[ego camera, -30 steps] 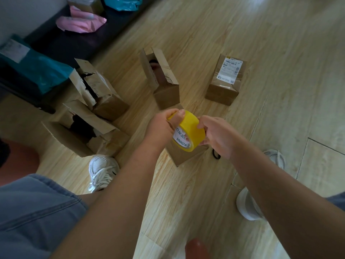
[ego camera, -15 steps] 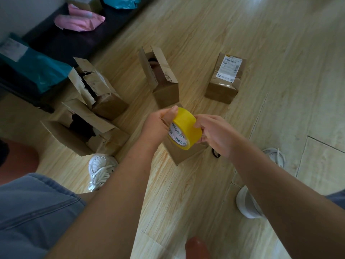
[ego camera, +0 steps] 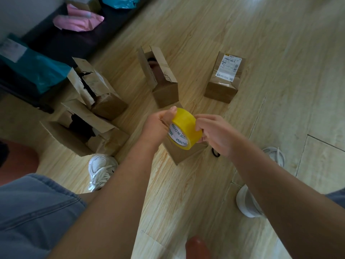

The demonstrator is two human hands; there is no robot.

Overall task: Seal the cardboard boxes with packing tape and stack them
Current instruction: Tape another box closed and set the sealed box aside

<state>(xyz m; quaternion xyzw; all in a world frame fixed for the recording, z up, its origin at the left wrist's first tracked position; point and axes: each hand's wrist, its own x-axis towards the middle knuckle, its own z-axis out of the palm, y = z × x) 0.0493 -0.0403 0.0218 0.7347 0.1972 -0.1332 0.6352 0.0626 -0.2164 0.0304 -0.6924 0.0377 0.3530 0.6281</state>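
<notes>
Tape roll [ego camera: 183,126] has turned slightly between the hands since the earlier frames and its printed core now faces near-left; no strip is drawn out yet.

Left hand [ego camera: 156,126] grasps the yellow roll from the left, thumb up over its rim, while the right hand [ego camera: 218,135] pinches the roll's right side, fingertips [ego camera: 197,120] pressed on the outer face. In the inspector's judgement they are feeling for the loose end, so sealing has not begun. The roll is held in the air above a small box [ego camera: 183,154] standing on the wooden floor [ego camera: 242,34] directly under the hands. Three boxes stand open, one in the far centre [ego camera: 160,77] and two at the left [ego camera: 97,90] [ego camera: 84,131]. A labelled box [ego camera: 224,81] at the far right appears closed. Nothing is stacked.
</notes>
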